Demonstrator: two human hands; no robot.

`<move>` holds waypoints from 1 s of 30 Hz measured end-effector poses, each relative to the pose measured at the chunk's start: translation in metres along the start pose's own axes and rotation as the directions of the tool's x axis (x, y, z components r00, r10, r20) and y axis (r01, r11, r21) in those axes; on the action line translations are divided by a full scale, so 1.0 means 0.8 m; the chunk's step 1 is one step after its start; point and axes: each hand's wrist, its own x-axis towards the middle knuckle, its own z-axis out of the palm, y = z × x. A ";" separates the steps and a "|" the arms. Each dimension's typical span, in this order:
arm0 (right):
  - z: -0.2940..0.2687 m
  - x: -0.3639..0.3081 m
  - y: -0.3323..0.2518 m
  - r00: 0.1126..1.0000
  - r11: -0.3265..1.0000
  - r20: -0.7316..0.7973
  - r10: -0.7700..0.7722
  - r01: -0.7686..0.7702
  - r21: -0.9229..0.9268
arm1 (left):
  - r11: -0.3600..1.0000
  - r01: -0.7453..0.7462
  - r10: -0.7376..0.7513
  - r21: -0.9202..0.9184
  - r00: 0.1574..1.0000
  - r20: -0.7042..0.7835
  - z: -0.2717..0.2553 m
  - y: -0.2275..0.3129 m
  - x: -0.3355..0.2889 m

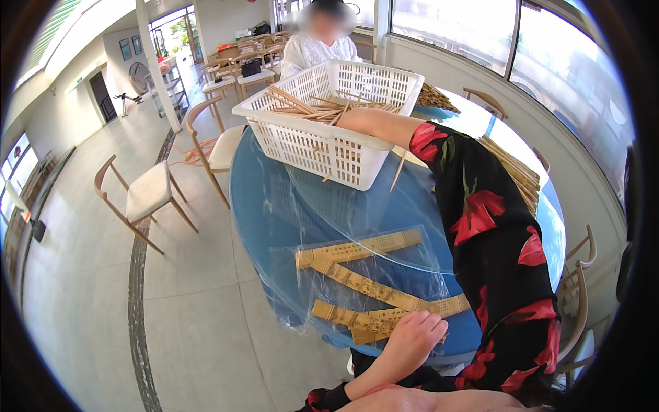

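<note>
My right arm in a black sleeve with red flowers reaches across the table into a white plastic basket (343, 154). Inside it lie many loose wooden chopsticks (322, 112). My right hand (357, 119) is among them at the near side, its fingers hidden. Close to the front edge, my left hand (416, 335) rests with bent fingers on a brown printed paper strip (374, 328). More long paper strips (367, 283) lie crossed and overlapping beyond it. One chopstick (398, 172) slants out below the basket's right end.
The round blue table (257, 206) has a clear plastic cover and a glass turntable. Bundles of wooden sticks (511, 172) lie at its right, with another bundle (439, 98) at the back. A person in white (316, 51) sits opposite. Chairs (154, 192) stand around on the left.
</note>
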 end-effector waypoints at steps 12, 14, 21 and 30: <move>0.003 -0.016 -0.009 0.998 0.997 -0.013 0.060 -0.061 -0.055 | 1.000 -0.013 0.013 -0.016 1.000 0.005 -0.005 -0.002 0.002; 0.005 -0.019 -0.008 0.997 0.995 -0.018 0.071 -0.072 -0.063 | 1.000 -0.012 0.012 -0.014 1.000 0.009 -0.003 -0.003 0.002; 0.008 -0.028 -0.007 0.993 0.988 -0.035 0.113 -0.116 -0.105 | 1.000 -0.012 0.012 -0.028 1.000 -0.006 -0.005 0.001 0.004; 0.004 -0.038 -0.006 0.977 0.962 -0.091 0.194 -0.207 -0.177 | 1.000 -0.011 0.011 -0.019 1.000 -0.010 -0.004 0.001 0.003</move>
